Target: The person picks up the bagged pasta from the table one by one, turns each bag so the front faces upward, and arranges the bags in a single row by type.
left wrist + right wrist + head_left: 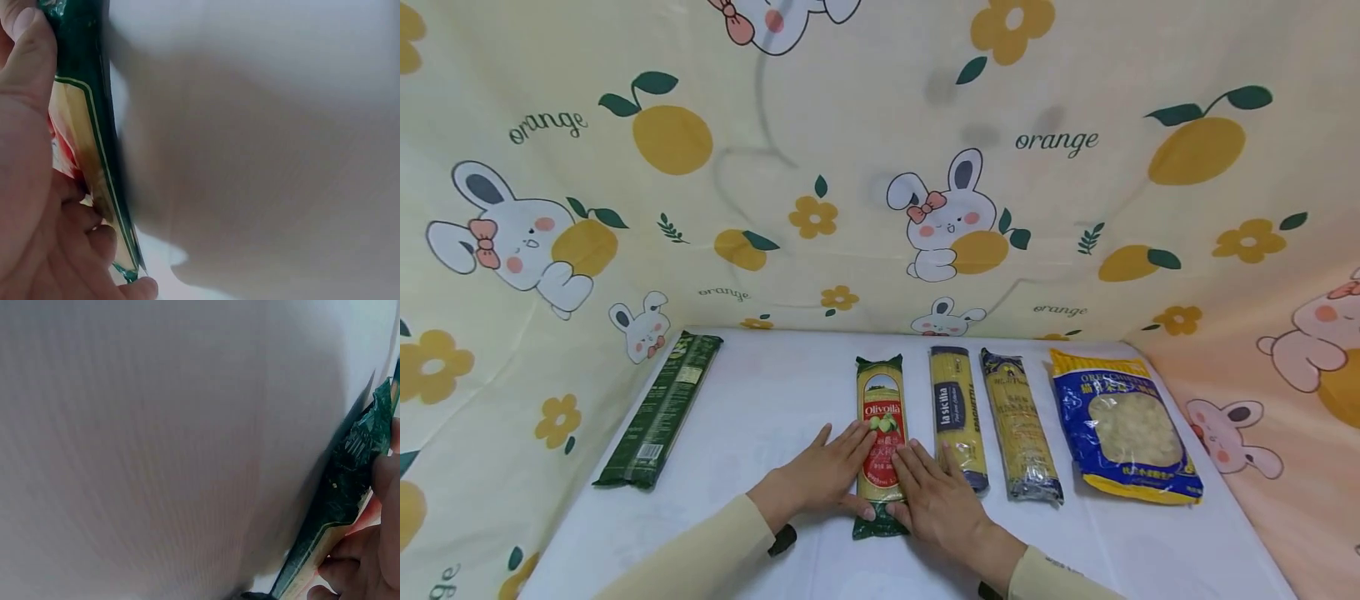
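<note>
A red, yellow and green Olivoilà spaghetti pack [881,387] lies face up at the middle of the white table, its length pointing away from me. My left hand [816,477] rests on its left side, fingers extended over the red label and thumb by the lower green end. From the other side my right hand [943,510] touches the pack, fingers straight and thumb near that same end. In the left wrist view, the left fingers lie along the pack's edge [81,44]. The crinkled green end [350,462] shows beside the right thumb in the right wrist view.
A dark green pack [662,408] lies slanted at the table's left. Right of my hands are a la sicilia spaghetti pack [957,408], another yellow pasta pack [1021,425] and a blue-and-yellow orecchiette bag [1123,429]. A printed curtain [850,108] encloses the table [760,383].
</note>
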A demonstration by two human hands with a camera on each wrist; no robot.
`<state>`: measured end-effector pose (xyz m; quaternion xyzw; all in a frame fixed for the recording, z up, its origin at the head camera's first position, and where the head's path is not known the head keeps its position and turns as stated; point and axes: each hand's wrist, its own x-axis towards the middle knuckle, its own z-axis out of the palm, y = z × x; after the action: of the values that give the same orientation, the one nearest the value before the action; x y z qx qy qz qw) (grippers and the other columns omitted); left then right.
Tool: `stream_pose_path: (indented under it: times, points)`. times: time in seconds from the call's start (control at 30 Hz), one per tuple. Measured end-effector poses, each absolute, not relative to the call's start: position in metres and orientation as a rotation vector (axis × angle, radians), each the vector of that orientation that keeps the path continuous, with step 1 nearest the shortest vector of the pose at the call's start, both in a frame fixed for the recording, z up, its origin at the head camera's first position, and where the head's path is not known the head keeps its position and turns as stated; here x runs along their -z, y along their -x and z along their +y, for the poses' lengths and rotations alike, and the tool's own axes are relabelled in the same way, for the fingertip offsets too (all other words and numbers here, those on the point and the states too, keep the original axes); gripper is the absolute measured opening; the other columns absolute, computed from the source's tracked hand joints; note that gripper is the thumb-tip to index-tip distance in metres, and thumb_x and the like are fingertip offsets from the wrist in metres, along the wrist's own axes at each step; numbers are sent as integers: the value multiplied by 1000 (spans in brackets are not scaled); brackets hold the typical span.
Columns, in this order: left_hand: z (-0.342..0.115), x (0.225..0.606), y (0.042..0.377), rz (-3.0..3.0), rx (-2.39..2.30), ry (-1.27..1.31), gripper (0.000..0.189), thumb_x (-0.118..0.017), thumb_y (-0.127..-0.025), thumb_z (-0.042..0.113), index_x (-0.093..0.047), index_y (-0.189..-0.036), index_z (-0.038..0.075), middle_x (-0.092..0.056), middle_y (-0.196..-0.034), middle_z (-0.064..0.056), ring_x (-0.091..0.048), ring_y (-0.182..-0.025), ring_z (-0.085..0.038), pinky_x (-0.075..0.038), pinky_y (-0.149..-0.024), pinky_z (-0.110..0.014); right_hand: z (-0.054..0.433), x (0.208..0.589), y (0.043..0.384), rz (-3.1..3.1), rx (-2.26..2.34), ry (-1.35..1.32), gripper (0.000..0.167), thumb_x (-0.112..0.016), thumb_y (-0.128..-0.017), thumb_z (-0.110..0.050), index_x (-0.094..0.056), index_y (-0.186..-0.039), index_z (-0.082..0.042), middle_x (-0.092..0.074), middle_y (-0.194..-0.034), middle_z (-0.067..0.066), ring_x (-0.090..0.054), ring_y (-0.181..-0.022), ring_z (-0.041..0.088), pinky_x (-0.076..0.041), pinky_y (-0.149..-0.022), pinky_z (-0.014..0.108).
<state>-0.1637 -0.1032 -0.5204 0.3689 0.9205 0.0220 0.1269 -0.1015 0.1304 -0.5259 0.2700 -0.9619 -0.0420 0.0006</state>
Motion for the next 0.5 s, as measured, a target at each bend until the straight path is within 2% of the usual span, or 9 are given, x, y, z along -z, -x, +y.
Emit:
stream_pose_path:
  times: [0.27, 0.5]
  points:
    - [-98, 521, 184, 2673, -76, -1051, 115, -63, -86, 79, -26, -167, 6, -22, -176, -12, -18, -164, -28, -25, -127, -62, 133, 526, 118, -3037, 130, -820, 71, -43, -109, -59, -45, -161, -10, -42, -168, 9, -37, -157, 29, -24, -126, 63]
    - [-91, 515, 196, 2662, -119, -1001, 116, -68, -84, 76, -26, -168, 8, -21, -176, -10, -16, -165, -27, -23, -128, -60, 135, 525, 133, -3104, 124, -794, 74, -38, -109, -62, -41, -163, -12, -37, -170, 8, -32, -159, 29, -19, -128, 63]
